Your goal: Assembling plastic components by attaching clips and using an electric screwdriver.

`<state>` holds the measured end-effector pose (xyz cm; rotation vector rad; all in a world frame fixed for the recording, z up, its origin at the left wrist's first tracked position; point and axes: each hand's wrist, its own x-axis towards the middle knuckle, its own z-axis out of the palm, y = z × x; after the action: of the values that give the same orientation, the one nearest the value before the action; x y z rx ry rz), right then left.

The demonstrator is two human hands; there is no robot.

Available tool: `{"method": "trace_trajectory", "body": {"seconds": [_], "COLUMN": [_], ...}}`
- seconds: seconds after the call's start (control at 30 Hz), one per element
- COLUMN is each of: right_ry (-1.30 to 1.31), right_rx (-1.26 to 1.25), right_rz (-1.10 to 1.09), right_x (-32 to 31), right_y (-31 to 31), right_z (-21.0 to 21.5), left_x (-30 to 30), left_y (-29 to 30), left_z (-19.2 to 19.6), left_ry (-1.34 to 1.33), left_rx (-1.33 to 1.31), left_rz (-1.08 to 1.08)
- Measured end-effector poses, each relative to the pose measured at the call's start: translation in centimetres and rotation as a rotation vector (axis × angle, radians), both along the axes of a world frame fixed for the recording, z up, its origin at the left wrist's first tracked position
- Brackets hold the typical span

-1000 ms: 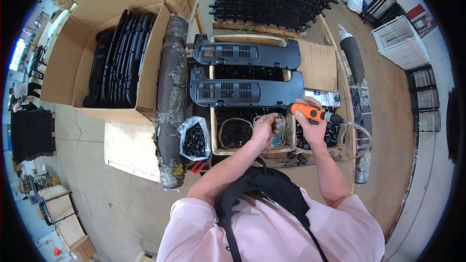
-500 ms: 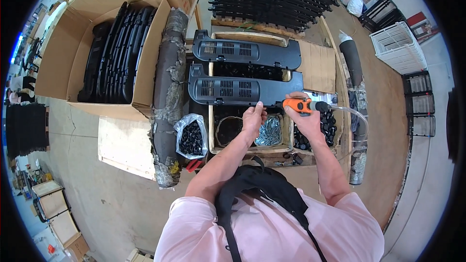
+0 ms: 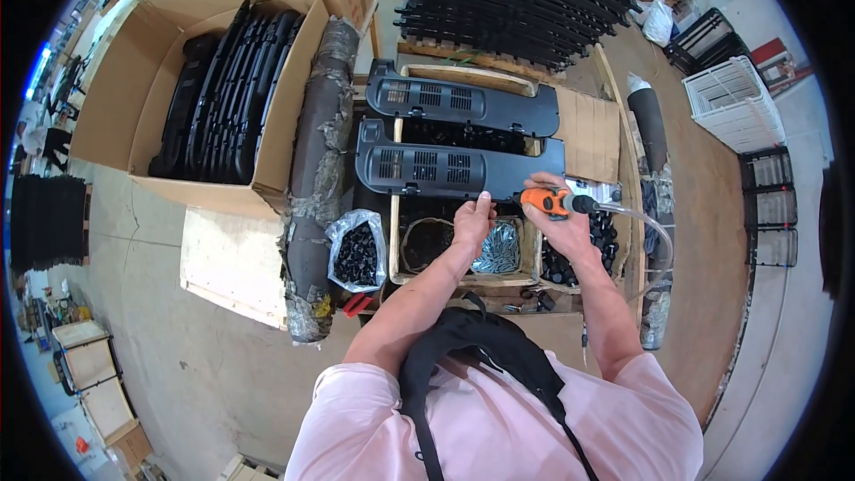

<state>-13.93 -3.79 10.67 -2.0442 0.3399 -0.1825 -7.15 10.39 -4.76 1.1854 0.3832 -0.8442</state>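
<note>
Two black plastic panels lie across a wooden crate (image 3: 397,254), each with slotted vents at its left part. My left hand (image 3: 472,224) is closed on the front edge of the nearer panel (image 3: 517,163), thumb on top and fingers partly hidden below. An orange power tool (image 3: 545,202) with a clear hose (image 3: 641,219) at its rear is gripped in my right hand (image 3: 565,230). The tool points left, its tip close to that panel's front edge. Behind lies the farther panel (image 3: 525,110). Below my left hand, silver screws (image 3: 500,248) fill a compartment of the crate.
A bag of small black parts (image 3: 358,254) sits left of the crate, beside a tall wrapped roll (image 3: 316,160). Farther left, a cardboard box (image 3: 107,116) holds several upright black panels. Black parts (image 3: 610,249) lie right of the screws. Stacked black bars (image 3: 525,0) stand behind.
The whole view has shifted slightly, so the crate and panels sit a little right and lower. Both hands keep their holds, and the tool stays near the panel's front edge.
</note>
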Motion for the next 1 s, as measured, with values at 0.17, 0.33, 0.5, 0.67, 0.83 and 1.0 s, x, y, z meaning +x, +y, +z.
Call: {"method": "trace_trajectory", "body": {"seconds": [0.17,0.33,0.5,0.67,0.83,1.0], "right_ry": [0.024,-0.113,-0.169,-0.211,-0.187,-0.137], "right_rx": [0.033,0.198,0.299,0.452,0.503,0.521], "right_rz": [0.028,-0.014,-0.035,-0.064,-0.026,0.017], "right_x": [0.4,1.2,0.2,0.5,1.4,1.6], "right_y": [-0.2,0.4,0.5,2.5,4.3,5.9], "right_z": [0.7,2.8,1.9,0.9,0.5,0.1], "left_x": [-0.1,-0.1,-0.4,-0.5,-0.4,-0.5], "left_y": [0.4,1.3,4.9,8.6,9.8,10.4], "left_z": [-0.6,-0.3,0.2,0.0,0.3,0.6], "left_ry": [-0.088,-0.026,0.165,0.224,0.241,0.315], "left_rx": [0.060,-0.026,-0.300,-0.447,-0.460,-0.490], "left_rz": [-0.041,-0.032,-0.054,-0.001,0.105,0.243]}}
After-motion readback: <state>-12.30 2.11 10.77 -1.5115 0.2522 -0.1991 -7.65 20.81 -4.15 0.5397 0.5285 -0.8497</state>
